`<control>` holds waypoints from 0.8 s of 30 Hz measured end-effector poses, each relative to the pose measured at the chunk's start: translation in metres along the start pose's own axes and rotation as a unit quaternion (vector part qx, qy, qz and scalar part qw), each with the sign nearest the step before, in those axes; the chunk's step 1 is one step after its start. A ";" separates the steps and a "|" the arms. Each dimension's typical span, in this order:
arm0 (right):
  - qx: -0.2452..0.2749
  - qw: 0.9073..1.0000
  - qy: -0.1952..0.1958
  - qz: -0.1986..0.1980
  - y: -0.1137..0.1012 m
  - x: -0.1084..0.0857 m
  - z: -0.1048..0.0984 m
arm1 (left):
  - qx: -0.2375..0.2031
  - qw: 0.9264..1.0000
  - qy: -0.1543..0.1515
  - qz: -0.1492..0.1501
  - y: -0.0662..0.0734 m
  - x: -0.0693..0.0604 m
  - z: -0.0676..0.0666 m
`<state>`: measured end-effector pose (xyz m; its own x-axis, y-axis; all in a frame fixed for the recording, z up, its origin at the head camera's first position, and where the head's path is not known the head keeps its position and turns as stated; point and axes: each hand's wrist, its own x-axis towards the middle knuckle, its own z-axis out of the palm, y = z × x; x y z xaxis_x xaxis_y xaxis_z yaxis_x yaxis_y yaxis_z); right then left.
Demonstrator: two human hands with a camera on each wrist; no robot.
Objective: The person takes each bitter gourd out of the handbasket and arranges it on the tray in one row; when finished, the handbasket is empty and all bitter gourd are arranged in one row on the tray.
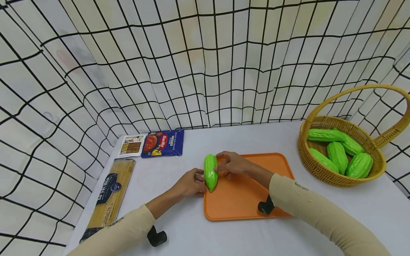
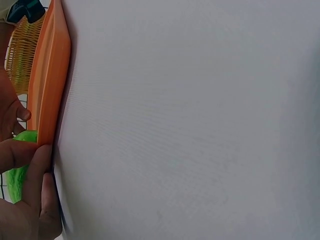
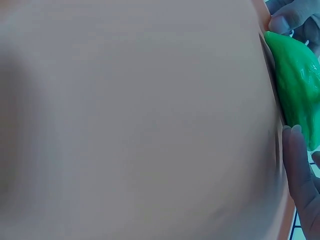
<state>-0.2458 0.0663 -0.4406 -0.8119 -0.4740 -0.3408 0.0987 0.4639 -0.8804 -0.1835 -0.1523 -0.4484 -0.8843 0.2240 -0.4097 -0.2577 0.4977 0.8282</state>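
Observation:
A bright green bitter melon lies lengthwise along the left side of an orange tray. At the tray's left rim is my left hand; in the left wrist view its thumb lies over the rim and its fingers are against the outer wall, pinching the edge. My right hand reaches over the tray from the right. Its fingertips touch the melon's right side, and in the right wrist view the fingers look fairly straight beside the melon.
A wicker basket with a tall handle holds several more bitter melons at the right. At the back left lie a blue Barilla packet and a white packet. A spaghetti pack lies nearer. Black netting surrounds the table.

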 end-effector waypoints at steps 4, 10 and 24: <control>-0.004 1.000 0.002 0.001 0.000 -0.002 -0.003 | -0.001 1.000 0.002 -0.005 -0.001 0.000 0.000; -0.022 1.000 0.013 -0.015 0.002 -0.010 -0.017 | 0.001 1.000 0.002 -0.006 -0.002 0.000 0.002; -0.046 0.998 0.013 -0.042 0.021 -0.054 -0.084 | 0.000 1.000 0.009 0.008 -0.005 -0.002 0.002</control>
<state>-0.2485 0.1647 -0.4133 -0.8302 -0.4947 -0.2570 -0.0225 0.4904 -0.8712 -0.1793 -0.1538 -0.4524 -0.8950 0.2174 -0.3895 -0.2429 0.4948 0.8344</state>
